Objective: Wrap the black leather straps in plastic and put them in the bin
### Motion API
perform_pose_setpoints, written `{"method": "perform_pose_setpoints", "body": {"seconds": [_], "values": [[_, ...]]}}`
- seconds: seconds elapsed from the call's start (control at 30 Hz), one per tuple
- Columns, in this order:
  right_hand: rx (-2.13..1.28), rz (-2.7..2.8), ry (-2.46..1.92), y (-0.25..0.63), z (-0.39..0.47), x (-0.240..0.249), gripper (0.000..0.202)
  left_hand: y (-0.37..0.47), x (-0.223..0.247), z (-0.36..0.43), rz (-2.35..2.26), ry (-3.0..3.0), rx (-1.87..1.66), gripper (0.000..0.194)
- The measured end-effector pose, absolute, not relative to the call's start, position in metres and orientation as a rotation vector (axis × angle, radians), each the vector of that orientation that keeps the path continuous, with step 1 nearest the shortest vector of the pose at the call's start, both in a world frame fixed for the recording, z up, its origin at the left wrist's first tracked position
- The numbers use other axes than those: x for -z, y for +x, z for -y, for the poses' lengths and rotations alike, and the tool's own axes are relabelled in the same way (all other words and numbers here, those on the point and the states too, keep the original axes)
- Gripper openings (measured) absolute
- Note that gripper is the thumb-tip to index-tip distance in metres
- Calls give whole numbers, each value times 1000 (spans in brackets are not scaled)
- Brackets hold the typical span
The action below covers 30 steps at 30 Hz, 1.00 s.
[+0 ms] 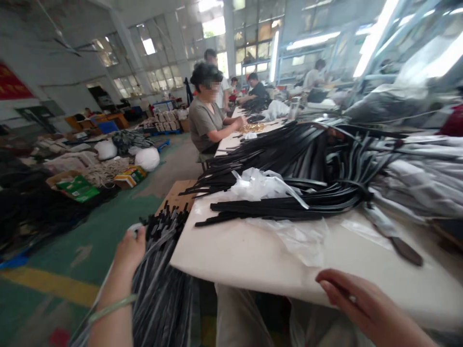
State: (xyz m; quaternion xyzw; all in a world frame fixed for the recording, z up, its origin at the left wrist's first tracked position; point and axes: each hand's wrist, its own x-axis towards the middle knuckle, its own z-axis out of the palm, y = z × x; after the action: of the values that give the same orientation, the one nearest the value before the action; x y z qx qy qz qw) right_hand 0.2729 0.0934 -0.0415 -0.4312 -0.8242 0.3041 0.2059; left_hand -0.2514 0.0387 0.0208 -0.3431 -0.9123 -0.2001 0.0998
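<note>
My left hand (130, 248), with a pale green bangle (113, 308) on the wrist, is beside the table's left corner. Its fingers are curled around something whitish that I cannot make out. Right next to it, long black straps (162, 284) hang in a thick bundle below the tabletop. My right hand (352, 299) reaches over the table's near edge, fingers stretched to the left and apart from the straps. A small pale spot shows between its fingers. On the table (231, 246) lie more black straps (289, 207), tied at the right, with crumpled white plastic (258, 183) on them.
A dark-tipped tool with a pale wrapped handle (401, 246) lies at the right. Thin clear plastic (300, 236) covers part of the tabletop. Across the table's far left, a co-worker (208, 115) handles gold-coloured pieces (253, 127). Boxes and white bags (147, 159) stand on the floor.
</note>
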Motion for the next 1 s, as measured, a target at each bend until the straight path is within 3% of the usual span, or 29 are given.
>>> {"method": "perform_pose_setpoints", "body": {"seconds": [0.1,0.23,0.33,0.43,0.63,0.67,0.73,0.83,1.0], "values": [[-655,2312,-1225,268,-99,31,29,-167,2,-87,2423,-1472,680,62],[-473,2355,-1190,244,-123,13,20,-41,17,-120,1927,-2339,658,35],[-367,2331,-1202,220,-150,3,16,16,20,-139,1797,-2476,633,24],[-289,2234,-1298,212,-172,3,25,25,21,-146,1821,-2413,638,20],[-329,1950,-1392,249,-176,21,20,-11,39,-108,1729,-2408,670,17],[-340,1888,-1380,256,-175,23,19,-13,42,-103,1671,-2418,670,19],[-361,1749,-1342,268,-175,22,16,-9,49,-100,1511,-2468,611,43],[-343,1475,-1273,286,-178,5,20,5,56,-109,1415,-2528,434,67],[-171,871,-1004,347,-153,-62,22,15,67,-123,1612,-2599,292,58]]}}
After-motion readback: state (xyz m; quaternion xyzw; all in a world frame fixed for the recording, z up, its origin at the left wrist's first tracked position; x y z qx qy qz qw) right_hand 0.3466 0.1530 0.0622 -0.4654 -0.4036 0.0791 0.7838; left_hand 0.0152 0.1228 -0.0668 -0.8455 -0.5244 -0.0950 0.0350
